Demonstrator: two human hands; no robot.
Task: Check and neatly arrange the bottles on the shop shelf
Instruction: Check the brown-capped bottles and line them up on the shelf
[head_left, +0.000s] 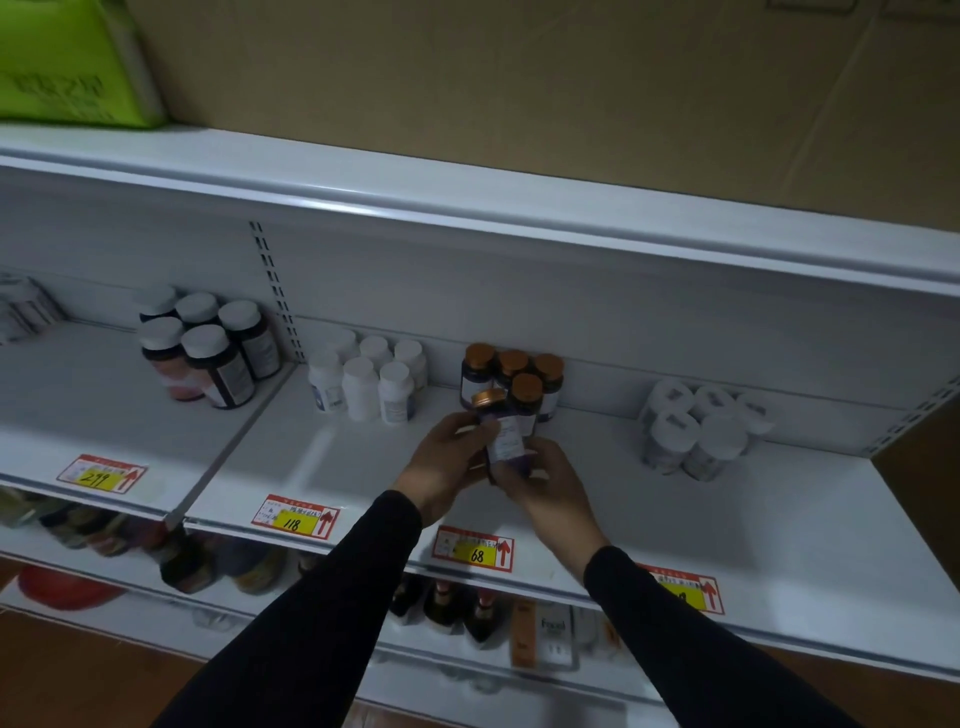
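A dark purple bottle with an orange cap is held tilted just above the white shelf. My left hand grips its left side and my right hand grips its lower right side. Right behind it stands a cluster of several matching orange-capped bottles against the back wall. Left of those stand several white bottles, and further left several dark bottles with white caps. On the right stands a group of clear bottles with white lids.
Red and yellow price tags line the shelf's front edge. An upper shelf carries a green pack and a cardboard box. A lower shelf holds more bottles and boxes. A divider separates the left bay.
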